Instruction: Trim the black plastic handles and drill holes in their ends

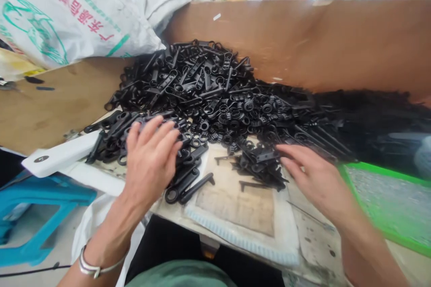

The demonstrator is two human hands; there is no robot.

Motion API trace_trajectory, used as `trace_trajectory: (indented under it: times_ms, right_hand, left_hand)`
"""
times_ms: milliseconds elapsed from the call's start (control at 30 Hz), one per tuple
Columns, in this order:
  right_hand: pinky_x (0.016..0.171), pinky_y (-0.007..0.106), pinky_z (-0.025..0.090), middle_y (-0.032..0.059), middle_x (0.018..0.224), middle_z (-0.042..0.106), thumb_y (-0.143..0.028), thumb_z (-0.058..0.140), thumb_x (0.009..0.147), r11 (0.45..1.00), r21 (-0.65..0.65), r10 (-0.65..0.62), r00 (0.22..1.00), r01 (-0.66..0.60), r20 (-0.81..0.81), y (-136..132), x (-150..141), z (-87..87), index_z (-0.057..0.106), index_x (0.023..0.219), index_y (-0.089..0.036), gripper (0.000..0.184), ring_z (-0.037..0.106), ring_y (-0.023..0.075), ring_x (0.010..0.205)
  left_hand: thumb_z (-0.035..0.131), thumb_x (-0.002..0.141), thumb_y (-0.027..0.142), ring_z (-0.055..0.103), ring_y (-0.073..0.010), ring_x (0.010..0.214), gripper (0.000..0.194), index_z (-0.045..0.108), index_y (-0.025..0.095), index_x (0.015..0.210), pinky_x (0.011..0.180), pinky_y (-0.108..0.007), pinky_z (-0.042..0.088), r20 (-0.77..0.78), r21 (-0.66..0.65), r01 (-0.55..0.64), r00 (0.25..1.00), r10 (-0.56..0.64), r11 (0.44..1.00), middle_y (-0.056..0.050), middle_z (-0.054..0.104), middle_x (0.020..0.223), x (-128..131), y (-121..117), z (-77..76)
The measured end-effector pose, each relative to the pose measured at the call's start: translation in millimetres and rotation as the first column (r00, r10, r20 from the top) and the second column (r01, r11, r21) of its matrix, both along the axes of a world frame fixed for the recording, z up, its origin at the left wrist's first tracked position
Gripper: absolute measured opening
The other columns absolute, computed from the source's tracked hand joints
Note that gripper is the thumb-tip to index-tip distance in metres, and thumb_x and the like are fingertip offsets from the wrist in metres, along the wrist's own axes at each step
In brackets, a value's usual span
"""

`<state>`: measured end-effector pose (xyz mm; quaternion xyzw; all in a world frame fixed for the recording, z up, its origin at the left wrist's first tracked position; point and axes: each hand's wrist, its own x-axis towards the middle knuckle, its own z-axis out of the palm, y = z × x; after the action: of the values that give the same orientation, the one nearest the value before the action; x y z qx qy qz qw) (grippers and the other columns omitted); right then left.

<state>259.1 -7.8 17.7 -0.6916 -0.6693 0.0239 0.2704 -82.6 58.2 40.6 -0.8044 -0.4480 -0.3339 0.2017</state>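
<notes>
A big heap of black plastic parts (215, 94), long straps with ring ends and small round pieces, lies against a brown cardboard wall (303, 40). My left hand (150, 159) lies flat on the near left part of the heap, fingers stretched out and apart, a silver bracelet on its wrist. My right hand (314, 177) reaches in from the right, fingers extended, fingertips touching a small cluster of black parts (261, 166) at the heap's near edge. Neither hand grips anything that I can see.
A worn pad (235, 206) covers the table in front of me. A white flat device (57, 157) lies at the left edge, a green tray (387, 197) at the right. White printed sacks (67, 9) stand behind; a blue stool (37, 215) is below left. A person's head shows beyond the wall.
</notes>
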Motion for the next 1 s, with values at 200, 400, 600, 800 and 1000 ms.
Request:
trace_trajectory:
  times_ms: [200,400,600,800,1000]
  right_hand:
    - [0.075,0.049,0.048,0.0106,0.098,0.074,-0.056,0.043,0.091,0.926,-0.289,-0.232,0.970,0.242,0.069,18,-15,0.6,0.072,0.116,-0.029,0.047,0.068,0.0369,0.086]
    - [0.070,0.035,0.047,0.0036,0.078,0.072,-0.048,0.052,0.086,0.950,-0.154,-0.294,0.946,0.273,-0.136,10,-6,8.0,0.074,0.103,-0.025,0.036,0.066,0.0230,0.070]
    - [0.053,0.029,0.042,0.0013,0.064,0.062,-0.053,0.070,0.077,0.838,0.018,-0.425,0.674,0.545,-0.605,-29,18,29.6,0.074,0.094,-0.022,0.036,0.052,0.0157,0.055]
    - [0.062,0.025,0.057,0.0039,0.092,0.069,-0.056,0.086,0.056,0.851,-0.054,-0.249,0.311,0.522,-0.917,-61,26,9.7,0.070,0.084,-0.022,0.047,0.065,0.0179,0.078]
    - [0.053,0.025,0.053,0.0053,0.089,0.071,-0.045,0.083,0.056,0.886,-0.136,-0.249,0.206,0.444,-0.946,-59,32,-1.7,0.066,0.093,-0.021,0.047,0.065,0.0175,0.067]
  left_hand:
    - [0.058,0.092,0.008,0.054,-0.0294,0.131,0.020,0.065,0.011,0.110,0.121,-0.056,0.029,-0.012,-0.130,0.306,0.951,-0.310,0.943,-0.011,0.069,0.126,37,-43,-19.1]
    - [0.044,0.100,0.010,0.059,-0.0245,0.127,0.024,0.068,0.011,0.094,0.127,-0.059,-0.001,-0.122,-0.197,0.425,0.884,-0.452,0.884,-0.008,0.074,0.114,41,-61,-53.8]
    - [0.041,0.102,0.013,0.058,-0.0260,0.130,0.030,0.071,0.015,0.100,0.126,-0.059,-0.005,-0.155,-0.215,0.306,0.927,-0.342,0.927,-0.007,0.072,0.123,26,-49,-59.5]
    - [0.039,0.101,0.012,0.058,-0.0273,0.130,0.032,0.070,0.017,0.106,0.125,-0.062,-0.003,-0.127,-0.236,0.330,0.922,-0.365,0.914,-0.006,0.069,0.128,22,-41,-67.0]
    - [0.043,0.093,0.006,0.057,-0.0280,0.131,0.031,0.069,0.018,0.106,0.124,-0.065,0.002,-0.039,-0.203,0.380,0.918,-0.395,0.903,-0.006,0.071,0.126,24,-45,-70.5]
